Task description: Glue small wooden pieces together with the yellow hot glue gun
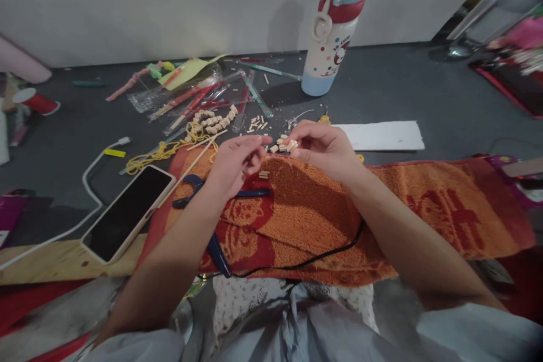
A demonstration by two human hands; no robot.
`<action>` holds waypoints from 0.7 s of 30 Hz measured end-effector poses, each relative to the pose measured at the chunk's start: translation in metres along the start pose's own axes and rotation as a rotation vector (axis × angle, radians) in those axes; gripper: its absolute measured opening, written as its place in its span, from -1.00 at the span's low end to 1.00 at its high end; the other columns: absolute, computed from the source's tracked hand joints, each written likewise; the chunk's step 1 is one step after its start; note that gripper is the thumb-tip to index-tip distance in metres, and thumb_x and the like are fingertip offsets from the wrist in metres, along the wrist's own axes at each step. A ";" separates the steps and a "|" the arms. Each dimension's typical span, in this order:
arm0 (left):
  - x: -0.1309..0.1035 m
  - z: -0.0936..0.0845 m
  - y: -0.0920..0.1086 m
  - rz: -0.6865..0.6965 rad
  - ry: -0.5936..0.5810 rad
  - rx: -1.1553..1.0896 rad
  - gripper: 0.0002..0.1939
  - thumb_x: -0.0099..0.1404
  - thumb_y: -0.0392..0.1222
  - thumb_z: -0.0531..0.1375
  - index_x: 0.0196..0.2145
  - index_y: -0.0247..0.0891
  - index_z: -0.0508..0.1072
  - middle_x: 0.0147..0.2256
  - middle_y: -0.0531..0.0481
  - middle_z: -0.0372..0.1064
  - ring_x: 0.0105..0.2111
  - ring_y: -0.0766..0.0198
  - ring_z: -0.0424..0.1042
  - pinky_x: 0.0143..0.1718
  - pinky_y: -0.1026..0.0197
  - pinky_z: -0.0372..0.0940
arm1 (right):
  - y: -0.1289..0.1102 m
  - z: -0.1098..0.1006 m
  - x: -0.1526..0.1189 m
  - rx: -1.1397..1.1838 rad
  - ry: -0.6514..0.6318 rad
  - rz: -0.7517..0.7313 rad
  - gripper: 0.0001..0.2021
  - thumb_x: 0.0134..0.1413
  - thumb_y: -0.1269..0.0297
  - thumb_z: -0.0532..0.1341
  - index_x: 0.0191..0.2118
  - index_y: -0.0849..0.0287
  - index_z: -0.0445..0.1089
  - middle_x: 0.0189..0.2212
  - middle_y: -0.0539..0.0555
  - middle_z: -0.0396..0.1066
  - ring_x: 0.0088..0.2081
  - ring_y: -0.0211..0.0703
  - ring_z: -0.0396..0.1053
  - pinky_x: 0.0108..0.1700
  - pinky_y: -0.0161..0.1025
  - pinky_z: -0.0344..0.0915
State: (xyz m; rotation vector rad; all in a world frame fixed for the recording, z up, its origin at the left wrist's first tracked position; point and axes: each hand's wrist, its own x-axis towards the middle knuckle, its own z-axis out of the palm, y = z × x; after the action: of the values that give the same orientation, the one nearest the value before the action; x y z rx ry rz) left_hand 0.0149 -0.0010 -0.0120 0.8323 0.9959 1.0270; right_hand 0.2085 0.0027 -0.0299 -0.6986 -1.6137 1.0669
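Note:
My right hand (324, 150) pinches a small cluster of short cut wooden stick pieces (290, 146) between thumb and fingertips. Just left of it is my left hand (240, 161), its index finger pointing toward the cluster and the other fingers curled in; whatever they hold is hidden. Loose cut stick pieces (257, 123) lie on the dark table beyond the hands. A few more pieces (264, 175) rest on the orange towel (314, 203) below. Dark blue-handled pliers (218, 254) lie on the towel, partly covered by my left forearm.
A phone (129, 212) and a white cable (87, 181) lie left. Yellow string (161, 155), joined stick pieces (218, 123) and wrapped chopsticks (193, 104) spread behind my left hand. A bottle (333, 39) stands at the back; a white strip (382, 136) lies right.

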 end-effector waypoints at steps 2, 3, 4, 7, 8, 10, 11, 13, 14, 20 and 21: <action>-0.004 0.003 -0.002 -0.045 -0.105 0.048 -0.73 0.00 -0.10 0.40 -0.41 -0.38 0.57 -0.58 0.04 0.38 -0.67 0.55 0.18 -0.72 0.45 0.02 | 0.000 0.000 0.000 -0.014 -0.009 0.007 -0.82 0.00 0.19 0.39 -0.29 0.15 0.50 -0.38 -0.01 0.40 -0.36 -0.31 0.31 -0.29 -0.26 0.25; -0.006 0.005 -0.003 -0.058 -0.148 0.063 -0.69 -0.04 -0.06 0.42 -0.42 -0.37 0.56 -0.57 0.02 0.39 -0.67 0.54 0.18 -0.72 0.44 0.03 | 0.000 0.001 -0.001 -0.018 -0.013 0.012 -0.82 0.01 0.20 0.38 -0.28 0.16 0.50 -0.37 0.00 0.41 -0.36 -0.30 0.31 -0.29 -0.26 0.26; -0.007 0.006 -0.004 -0.067 -0.182 0.075 -0.66 -0.07 -0.03 0.44 -0.44 -0.37 0.55 -0.57 0.02 0.40 -0.68 0.54 0.18 -0.71 0.44 0.05 | 0.000 0.001 -0.001 -0.021 -0.019 0.017 -0.84 0.02 0.21 0.38 -0.28 0.16 0.51 -0.37 0.00 0.41 -0.35 -0.31 0.31 -0.29 -0.27 0.26; -0.008 0.007 -0.007 -0.067 -0.231 0.093 -0.62 -0.12 0.00 0.46 -0.45 -0.35 0.54 -0.59 0.04 0.39 -0.69 0.56 0.16 -0.72 0.44 0.05 | 0.001 0.004 -0.002 -0.017 -0.037 0.008 -0.86 0.02 0.25 0.38 -0.28 0.16 0.51 -0.37 -0.01 0.41 -0.36 -0.32 0.32 -0.29 -0.27 0.26; -0.007 0.006 -0.007 -0.063 -0.234 0.097 -0.62 -0.12 0.00 0.47 -0.45 -0.34 0.54 -0.60 0.05 0.38 -0.70 0.56 0.15 -0.72 0.45 0.03 | 0.002 0.005 -0.003 -0.012 -0.046 0.000 -0.86 0.02 0.25 0.38 -0.28 0.15 0.51 -0.37 -0.01 0.40 -0.36 -0.31 0.32 -0.29 -0.27 0.26; -0.007 0.005 -0.009 -0.046 -0.220 0.113 -0.63 -0.11 0.00 0.46 -0.48 -0.34 0.52 -0.62 0.07 0.36 -0.71 0.56 0.14 -0.74 0.45 0.00 | 0.003 0.007 -0.003 -0.011 -0.054 -0.009 -0.85 0.02 0.24 0.38 -0.28 0.15 0.52 -0.38 -0.01 0.40 -0.35 -0.31 0.32 -0.28 -0.27 0.27; -0.006 0.005 -0.009 -0.035 -0.208 0.127 -0.64 -0.10 0.00 0.46 -0.51 -0.34 0.51 -0.63 0.07 0.35 -0.71 0.56 0.13 -0.75 0.45 -0.02 | 0.003 0.007 -0.003 -0.017 -0.053 -0.007 -0.85 0.02 0.23 0.38 -0.28 0.15 0.52 -0.38 -0.01 0.40 -0.35 -0.31 0.31 -0.27 -0.27 0.28; -0.006 0.004 -0.009 -0.012 -0.186 0.158 -0.64 -0.10 0.00 0.46 -0.55 -0.34 0.48 -0.64 0.07 0.34 -0.73 0.56 0.12 -0.76 0.44 -0.04 | 0.003 0.008 -0.003 -0.037 -0.045 0.001 -0.84 0.02 0.21 0.38 -0.29 0.15 0.51 -0.38 -0.01 0.39 -0.36 -0.31 0.30 -0.28 -0.27 0.28; -0.005 0.004 -0.008 0.002 -0.171 0.168 -0.64 -0.10 -0.01 0.46 -0.56 -0.34 0.47 -0.65 0.07 0.34 -0.73 0.56 0.12 -0.76 0.44 -0.04 | 0.003 0.008 -0.003 -0.046 -0.037 0.003 -0.84 0.01 0.20 0.38 -0.29 0.14 0.51 -0.38 -0.01 0.39 -0.37 -0.31 0.30 -0.29 -0.27 0.27; 0.001 0.000 -0.004 0.149 0.070 0.111 -0.76 -0.03 -0.15 0.43 -0.52 -0.31 0.48 -0.65 0.11 0.33 -0.73 0.57 0.12 -0.75 0.43 -0.01 | 0.004 0.007 -0.002 -0.095 -0.005 -0.009 -0.82 0.01 0.16 0.37 -0.30 0.14 0.50 -0.41 -0.03 0.38 -0.40 -0.33 0.26 -0.37 -0.30 0.19; 0.003 -0.002 -0.004 0.184 0.120 0.075 -0.79 -0.01 -0.16 0.42 -0.51 -0.31 0.49 -0.63 0.12 0.33 -0.72 0.58 0.13 -0.75 0.44 -0.01 | 0.004 0.007 -0.003 -0.101 -0.002 -0.008 -0.82 0.01 0.16 0.37 -0.30 0.14 0.50 -0.41 -0.03 0.38 -0.41 -0.33 0.25 -0.37 -0.29 0.18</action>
State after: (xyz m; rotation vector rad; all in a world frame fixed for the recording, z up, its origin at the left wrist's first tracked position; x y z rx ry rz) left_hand 0.0147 0.0006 -0.0165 0.9460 1.0791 1.2140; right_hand 0.2026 0.0002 -0.0349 -0.7579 -1.6798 0.9860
